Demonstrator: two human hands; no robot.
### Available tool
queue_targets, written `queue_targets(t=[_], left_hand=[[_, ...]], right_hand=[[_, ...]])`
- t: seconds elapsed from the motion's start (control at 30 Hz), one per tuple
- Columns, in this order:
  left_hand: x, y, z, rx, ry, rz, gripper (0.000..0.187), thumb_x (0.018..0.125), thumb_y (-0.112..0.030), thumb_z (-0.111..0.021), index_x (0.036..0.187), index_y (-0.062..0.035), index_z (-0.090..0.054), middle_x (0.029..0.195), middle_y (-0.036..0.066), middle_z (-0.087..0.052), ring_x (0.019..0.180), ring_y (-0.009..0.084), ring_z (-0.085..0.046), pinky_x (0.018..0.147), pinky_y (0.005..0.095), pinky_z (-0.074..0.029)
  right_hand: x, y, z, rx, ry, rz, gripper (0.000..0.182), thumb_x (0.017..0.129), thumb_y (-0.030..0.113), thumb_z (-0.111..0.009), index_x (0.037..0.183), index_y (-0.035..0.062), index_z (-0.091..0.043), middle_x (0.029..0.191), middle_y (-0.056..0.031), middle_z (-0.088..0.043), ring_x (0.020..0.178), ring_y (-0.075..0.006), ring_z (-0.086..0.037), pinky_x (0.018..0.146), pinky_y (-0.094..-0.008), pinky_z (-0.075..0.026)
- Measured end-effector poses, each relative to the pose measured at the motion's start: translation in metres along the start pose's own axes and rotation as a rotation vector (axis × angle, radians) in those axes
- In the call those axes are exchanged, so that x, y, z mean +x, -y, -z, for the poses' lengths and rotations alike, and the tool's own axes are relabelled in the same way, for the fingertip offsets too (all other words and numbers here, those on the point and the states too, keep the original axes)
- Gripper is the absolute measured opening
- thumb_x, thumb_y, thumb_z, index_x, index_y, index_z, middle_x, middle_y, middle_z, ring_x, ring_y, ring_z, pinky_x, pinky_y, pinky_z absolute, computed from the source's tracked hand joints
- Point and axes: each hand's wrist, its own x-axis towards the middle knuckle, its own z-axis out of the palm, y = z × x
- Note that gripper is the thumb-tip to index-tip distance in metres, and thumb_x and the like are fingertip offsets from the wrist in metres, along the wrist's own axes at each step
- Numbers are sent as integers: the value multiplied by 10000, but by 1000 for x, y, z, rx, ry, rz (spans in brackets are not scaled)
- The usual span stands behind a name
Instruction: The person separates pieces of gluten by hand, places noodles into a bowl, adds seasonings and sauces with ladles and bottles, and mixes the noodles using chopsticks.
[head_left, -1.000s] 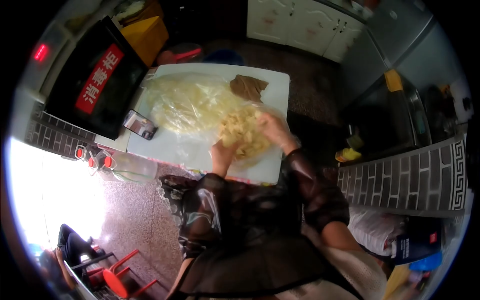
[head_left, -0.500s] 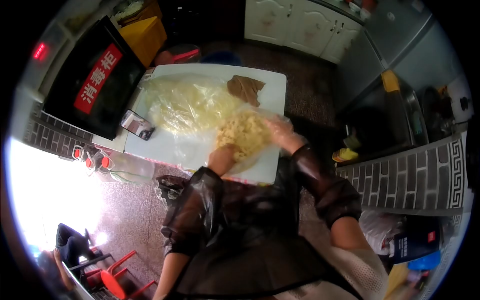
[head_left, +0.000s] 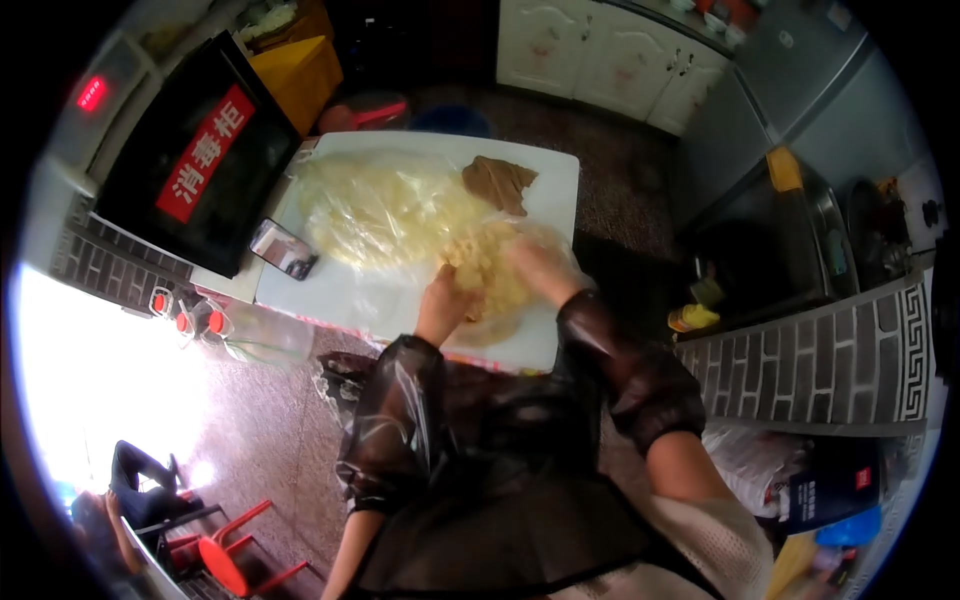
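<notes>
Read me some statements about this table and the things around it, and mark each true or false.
1. The phone is at the left edge of the white table. True.
2. The left hand is touching the phone. False: it is at the yellow pieces.
3. The right hand is at the yellow pieces too. True.
4. The stool on the floor is blue. False: the stool is red.
5. A brown cloth lies on the table. True.
</notes>
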Motion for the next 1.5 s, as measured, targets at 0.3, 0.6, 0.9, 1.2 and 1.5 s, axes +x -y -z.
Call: queue_targets(t=[0.3, 0.6, 0.9, 1.2, 1.5], left_hand=[[9, 32, -41, -737, 65, 187, 428, 937, -257, -535, 1250, 27, -464, 884, 42, -604, 664, 94, -580, 539, 228, -468], [6, 20, -67, -443, -381, 64, 331, 829, -240, -674, 1023, 20, -610, 751, 91, -613, 661, 143, -551, 597, 288, -460], [12, 28, -79, -626, -339, 94, 341, 862, -207, -631, 1122, -6, -539, 786, 81, -583, 705, 144, -542, 621, 297, -461], [27, 75, -93, -468, -369, 35, 325, 921, -280, -543, 1073, 1, -603, 733, -24, -547, 586, 56, -438, 510, 226, -374], [3, 27, -55, -557, -283, 186, 310, 925, -270, -541, 1022, 9, -634, 655, -36, -501, 565, 57, -429, 498, 220, -359]], right_hand=[[-26, 71, 51, 729, 240, -319, 299, 860, 251, -631, 1059, 32, -591, 952, -88, -647, 731, -122, -604, 626, -252, -486], [-6, 15, -8, 637, 75, -226, 109, 799, 100, -618, 851, 40, -543, 631, -20, -553, 495, -95, -509, 446, -231, -406], [-15, 39, -4, 698, 258, -261, 112, 843, 127, -588, 907, 61, -526, 657, -18, -553, 509, -94, -519, 449, -236, -398], [-10, 3, -34, 1008, 68, -266, 204, 828, 125, -645, 957, 36, -515, 638, -21, -546, 494, -97, -505, 439, -238, -385], [4, -15, -24, 1013, -133, -373, 248, 798, 107, -668, 964, 24, -504, 626, -8, -547, 480, -91, -491, 424, -250, -374]])
